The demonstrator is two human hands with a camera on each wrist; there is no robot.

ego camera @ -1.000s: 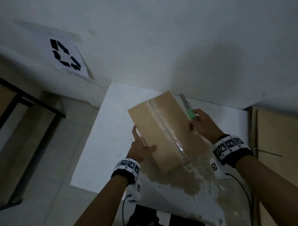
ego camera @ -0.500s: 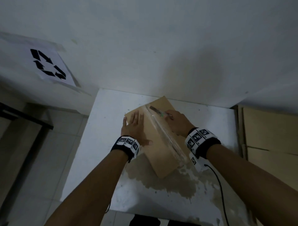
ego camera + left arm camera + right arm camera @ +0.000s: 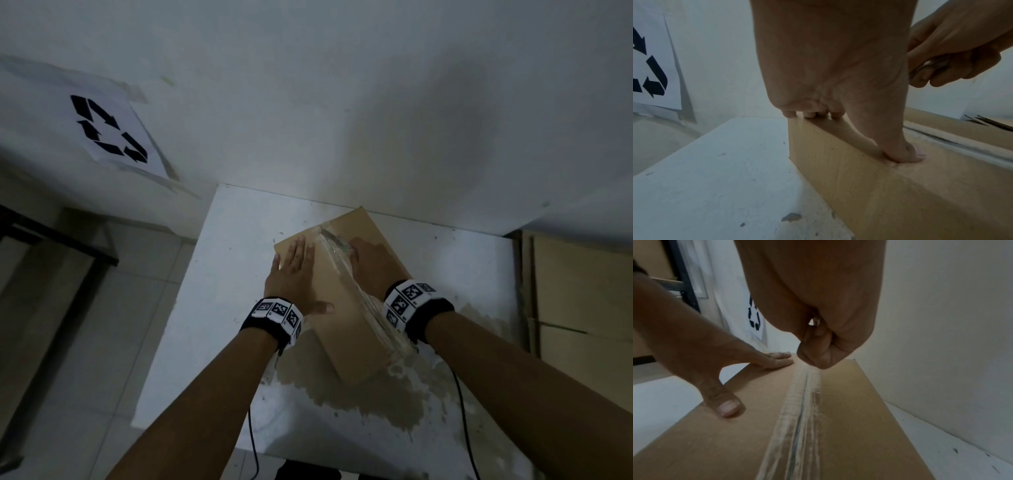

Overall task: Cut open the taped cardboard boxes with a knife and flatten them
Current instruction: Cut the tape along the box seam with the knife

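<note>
Recycling sign (image 3: 109, 130) taped to wall, far left. Left hand (image 3: 294, 274) palm-down on cardboard box (image 3: 346, 329), fingers (image 3: 301, 248) straight and flat, thumb splayed toward the clear tape seam (image 3: 363, 301). Box sits on white surface (image 3: 219, 274) against the wall. Right hand (image 3: 371, 263) fisted around knife (image 3: 334, 240), blade at the seam's far end. Flattened cardboard (image 3: 582, 291) far right.

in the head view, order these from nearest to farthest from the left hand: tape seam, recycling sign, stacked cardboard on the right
From the left hand:
1. tape seam, just right of it on the box top.
2. stacked cardboard, far right beside the table.
3. recycling sign, up left on the wall.
</note>
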